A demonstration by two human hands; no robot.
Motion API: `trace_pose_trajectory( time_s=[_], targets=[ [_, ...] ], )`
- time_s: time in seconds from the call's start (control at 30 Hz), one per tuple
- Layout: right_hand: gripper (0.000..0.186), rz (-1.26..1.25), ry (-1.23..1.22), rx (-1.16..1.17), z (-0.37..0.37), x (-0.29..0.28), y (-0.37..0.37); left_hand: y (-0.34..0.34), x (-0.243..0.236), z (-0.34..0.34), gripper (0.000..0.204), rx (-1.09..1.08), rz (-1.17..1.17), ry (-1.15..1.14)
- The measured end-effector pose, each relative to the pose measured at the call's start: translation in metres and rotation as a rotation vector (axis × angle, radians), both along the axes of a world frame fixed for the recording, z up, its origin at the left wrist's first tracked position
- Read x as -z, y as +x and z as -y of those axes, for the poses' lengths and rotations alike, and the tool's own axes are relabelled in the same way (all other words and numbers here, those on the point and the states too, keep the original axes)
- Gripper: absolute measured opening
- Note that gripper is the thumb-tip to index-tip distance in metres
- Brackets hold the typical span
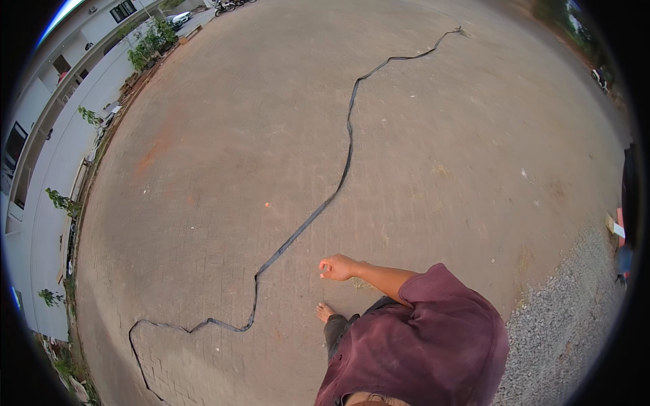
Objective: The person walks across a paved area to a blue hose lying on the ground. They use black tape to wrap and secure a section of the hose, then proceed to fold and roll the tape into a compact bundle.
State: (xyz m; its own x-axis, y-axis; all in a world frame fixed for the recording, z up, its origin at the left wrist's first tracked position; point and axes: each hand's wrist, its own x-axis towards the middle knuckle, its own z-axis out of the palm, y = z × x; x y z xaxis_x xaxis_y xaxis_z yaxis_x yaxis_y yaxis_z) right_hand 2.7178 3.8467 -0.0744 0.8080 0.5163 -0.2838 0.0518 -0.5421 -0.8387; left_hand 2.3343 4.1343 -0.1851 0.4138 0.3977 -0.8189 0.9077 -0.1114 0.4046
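Note:
My right hand is held out in front of my body, over the paved ground. Its fingers are loosely curled, with a gap between thumb and fingertips and nothing visible in them. Out of sight is my left hand. The thing nearest my right hand is a long, dark grey, flat hose-like strip, lying on the ground to its left and apart from it. It winds from the lower left, bends sharply near the middle, and runs away to a frayed or bunched far end.
Brick paving spreads all around. My bare foot stands close to the strip. A gravel heap lies at the right. Along the left run a planted border and a white building; parked motorbikes stand far off.

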Motion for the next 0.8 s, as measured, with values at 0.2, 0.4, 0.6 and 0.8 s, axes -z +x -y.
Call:
trace_pose_trajectory(
  time_s=[0.2,0.4,0.6,0.8],
  targets=[
    [0.029,-0.567,-0.118,1.252,0.066,0.107,-0.024,0.145,-0.013,-0.155,0.029,0.065,0.064,0.022],
    [0.044,-0.383,-0.710,0.796,0.088,0.146,-0.141,0.384,-0.019,-0.229,0.022,0.239,0.084,0.094],
    [0.052,-1.154,-0.466,0.992,0.079,0.159,-0.124,0.604,0.006,-0.141,0.023,0.348,0.265,0.059],
    [0.049,-1.043,-0.335,0.929,0.187,0.173,0.041,0.722,0.004,0.038,0.028,0.701,-0.031,-0.017]
  ],
)
